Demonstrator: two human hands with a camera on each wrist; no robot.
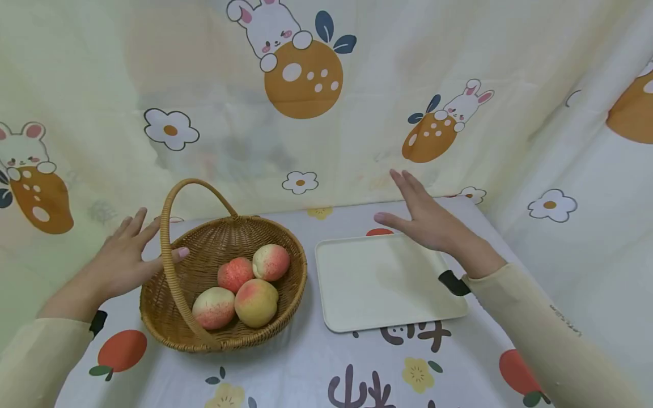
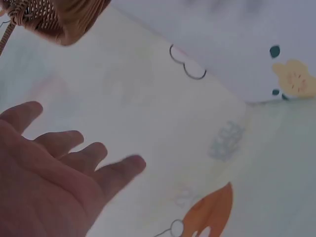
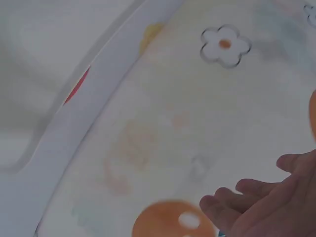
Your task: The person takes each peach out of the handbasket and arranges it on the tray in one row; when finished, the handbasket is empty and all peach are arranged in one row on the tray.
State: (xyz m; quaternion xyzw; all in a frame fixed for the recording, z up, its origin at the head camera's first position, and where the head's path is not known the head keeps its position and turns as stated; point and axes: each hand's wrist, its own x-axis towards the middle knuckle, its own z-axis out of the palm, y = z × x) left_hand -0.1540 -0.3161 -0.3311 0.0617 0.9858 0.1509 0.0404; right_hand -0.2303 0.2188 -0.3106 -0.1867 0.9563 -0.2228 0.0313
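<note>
A wicker basket [image 1: 153,309] with a tall arched handle [image 1: 170,266] stands on the left of the table. Inside lie several peaches, among them a yellow one [image 1: 257,303] at the front and a pink-and-white one [image 1: 271,262] at the right. My left hand [image 1: 127,255] is beside the basket's left side with fingers spread; its thumb overlaps the handle in the head view. Over the far right corner of a cream tray [image 1: 377,283], my right hand [image 1: 423,218] is raised with straight fingers, holding nothing. The left wrist view shows the left palm [image 2: 54,182] empty.
A printed cloth [image 1: 301,374] with fruit and flowers covers the table. Behind it hangs a pale curtain [image 1: 229,153] with rabbit prints, which continues down the right side. The tray lies a short gap to the right of the basket.
</note>
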